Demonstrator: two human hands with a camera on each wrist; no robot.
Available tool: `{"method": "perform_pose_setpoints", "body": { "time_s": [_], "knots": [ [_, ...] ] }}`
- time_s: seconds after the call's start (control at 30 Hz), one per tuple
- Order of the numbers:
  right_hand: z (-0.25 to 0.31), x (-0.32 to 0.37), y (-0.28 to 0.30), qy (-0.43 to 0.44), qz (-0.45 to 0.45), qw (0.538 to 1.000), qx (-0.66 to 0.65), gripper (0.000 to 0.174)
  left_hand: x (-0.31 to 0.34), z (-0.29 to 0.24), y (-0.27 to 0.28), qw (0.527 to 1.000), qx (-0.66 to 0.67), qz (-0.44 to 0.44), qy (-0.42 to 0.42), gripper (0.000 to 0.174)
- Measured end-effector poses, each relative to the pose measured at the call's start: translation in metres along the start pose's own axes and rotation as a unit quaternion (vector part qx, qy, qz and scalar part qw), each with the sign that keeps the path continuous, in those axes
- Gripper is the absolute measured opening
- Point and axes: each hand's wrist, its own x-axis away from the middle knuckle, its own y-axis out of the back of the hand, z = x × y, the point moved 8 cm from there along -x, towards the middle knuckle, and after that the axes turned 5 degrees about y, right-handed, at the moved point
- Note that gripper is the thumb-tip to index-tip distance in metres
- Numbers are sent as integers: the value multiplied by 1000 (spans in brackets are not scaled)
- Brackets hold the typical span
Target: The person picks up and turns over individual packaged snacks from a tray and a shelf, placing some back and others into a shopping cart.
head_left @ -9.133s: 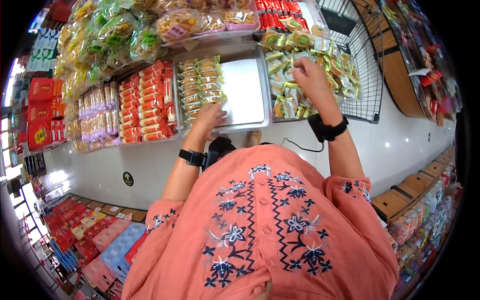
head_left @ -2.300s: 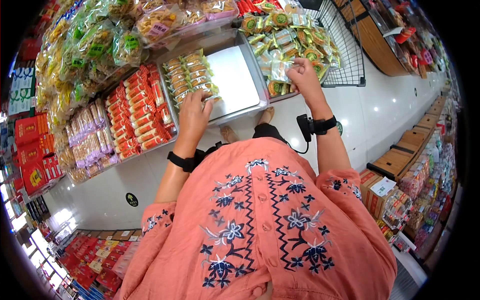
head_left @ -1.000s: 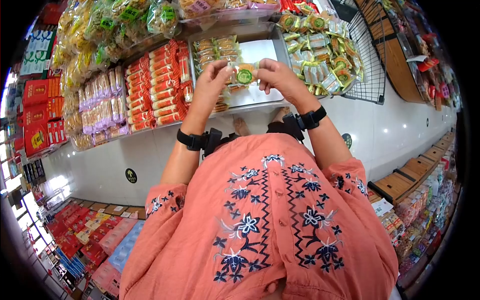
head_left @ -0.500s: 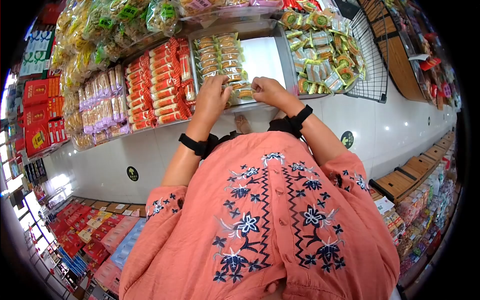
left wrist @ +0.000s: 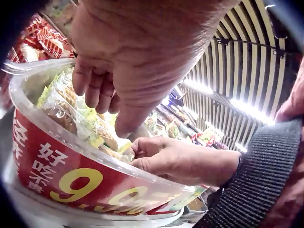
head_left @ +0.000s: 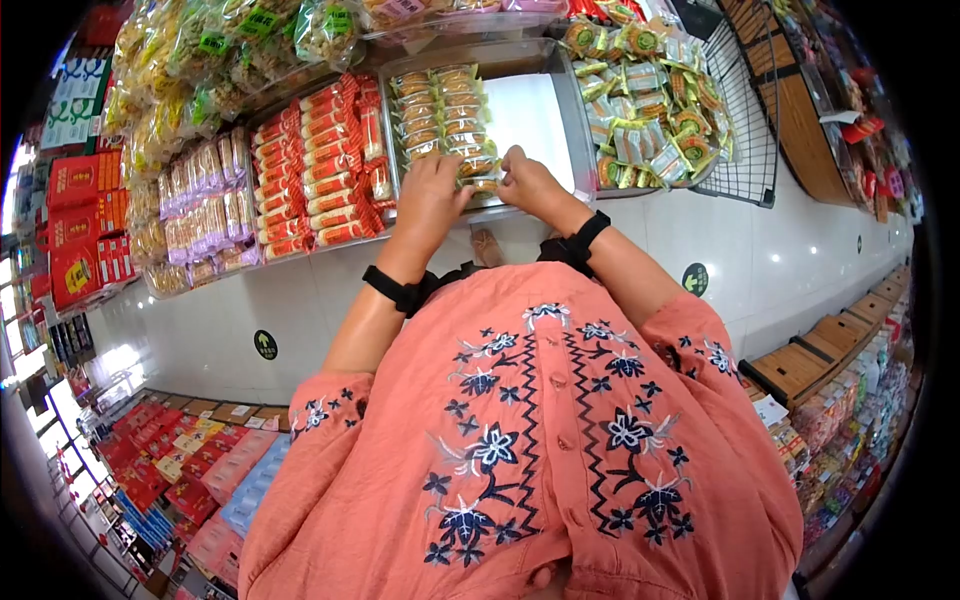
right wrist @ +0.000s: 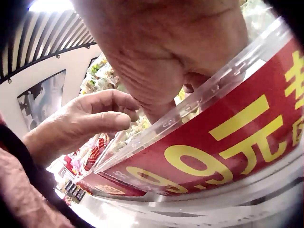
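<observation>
Along the left edge of your head view stand red cartons (head_left: 75, 185); to their right, on the far side, lie clear snack bags (head_left: 230, 40) bearing green labels, with purple-edged packets (head_left: 205, 215) on the near side. Next to the right come red-wrapped rolls (head_left: 315, 165), stacked in columns beside a clear plastic tray (head_left: 577, 110). The tray's left part carries two columns of wrapped biscuits (head_left: 440, 110), running from far to near. Your left hand (head_left: 430, 202), with a black band (head_left: 395, 290) around its wrist, lies over the near end of these columns, its fingers bent down onto the packets; whether they pinch one, you cannot tell from the three views. Just to its right, a single biscuit packet (head_left: 484, 186) lies inside the tray, crosswise at the near end of the right-hand column and between your two hands. Your right hand (head_left: 540, 187) grasps the right end of this packet between thumb and forefinger, as the left wrist view shows. Along the tray's near outer wall runs a red label (left wrist: 109, 173) with large yellow price figures, while a white panel (head_left: 535, 115) covers the right part of its floor. Farther right, note a loose heap of green-edged packets (head_left: 650, 115), then a wire cart (head_left: 750, 150) and a wood-sided display (head_left: 815, 150)
</observation>
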Motion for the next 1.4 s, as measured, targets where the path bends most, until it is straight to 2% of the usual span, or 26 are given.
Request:
{"method": "perform_pose_setpoints", "body": {
  "time_s": [0.1, 0.3, 0.5, 0.7, 0.87, 1.0, 1.1, 1.17, 1.23, 1.33, 1.4],
  "knots": [
    [11, 3, 7, 7, 5, 999, 42, 45, -2, -8, -7, 999, -44, 24, -19, 50],
    [21, -4, 0, 57, 23, 997, 52, 41, -4, -10, -12, 997, -62, 23, -35, 50],
    [29, -7, -3, 66, -8, 997, 24, 38, -2, -6, -15, 994, -104, 38, -25, 50],
    [20, -8, -6, 21, 5, 999, 23, 38, -10, -8, -29, 984, -172, 48, -15, 48],
    [19, -2, 9, 45, 0, 999, 23, 37, -15, -15, -28, 981, -183, 48, -31, 46],
    [30, 23, 65, 0, -32, 999, -37, 31, -17, -12, -30, 981, -185, 48, -34, 45],
    [25, 53, 124, -62, -128, 982, -121, 25, -16, -13, -28, 982, -181, 40, -41, 44],
    [28, 77, 179, -28, -234, 972, -8, 23, -14, -15, -26, 982, -179, 41, -46, 44],
    [-2, 104, 216, -89, -316, 944, 23, 26, -13, -18, -25, 982, -177, 40, -50, 44],
    [-52, 139, 247, -192, -353, 911, 94, 32, -14, -19, -25, 982, -174, 41, -53, 47],
    [-70, 150, 249, -232, -341, 906, 97, 41, -13, -16, -27, 982, -176, 45, -51, 50]
  ]
}}
